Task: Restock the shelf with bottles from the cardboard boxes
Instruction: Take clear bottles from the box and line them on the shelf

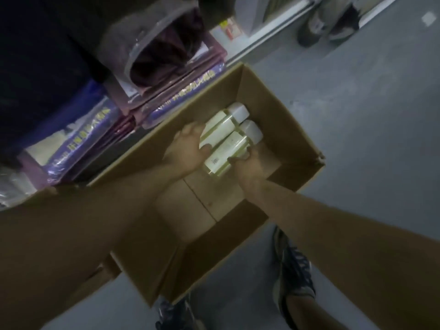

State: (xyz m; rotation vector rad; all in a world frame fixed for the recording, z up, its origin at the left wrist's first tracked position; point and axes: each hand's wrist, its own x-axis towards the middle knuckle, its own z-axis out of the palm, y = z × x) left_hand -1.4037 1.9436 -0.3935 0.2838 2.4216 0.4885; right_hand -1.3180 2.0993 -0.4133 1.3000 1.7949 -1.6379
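Here, left hand [188, 151], right hand [247, 164] around bottles [220, 127].

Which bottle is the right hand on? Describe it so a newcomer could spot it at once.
On the floor stands an open box with two white-capped bottles lying side by side inside. The right hand holds the near bottle; unlike the far bottle, it shows a small barcode near its base.

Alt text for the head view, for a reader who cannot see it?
Seen from above, a left hand and right hand grip pale bottles with white caps lying in an open cardboard box on a grey floor. Wrapped purple packages are stacked beside the box.
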